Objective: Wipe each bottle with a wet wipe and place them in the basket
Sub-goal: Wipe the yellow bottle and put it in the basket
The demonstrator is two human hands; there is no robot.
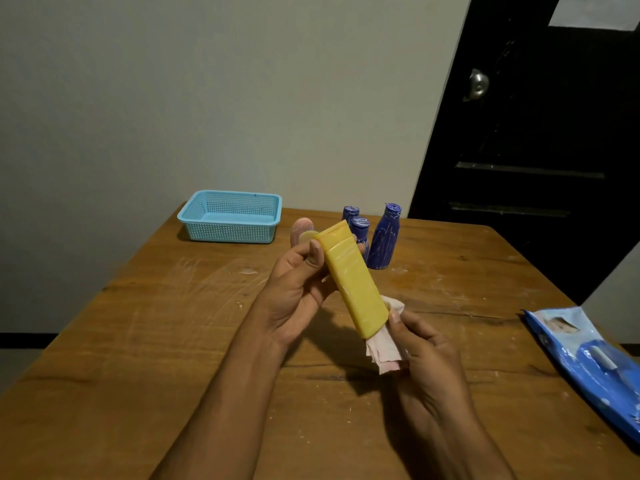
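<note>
No legible text on any object.

We see a scuffed brown wooden table (156, 341) bearing a light blue perforated plastic basket (230, 216) at its far left, three upright dark blue plastic bottles (383, 237) clustered far centre beside a pink rounded container (302, 227), and a blue wet-wipe packet (588, 365) at right.
</note>
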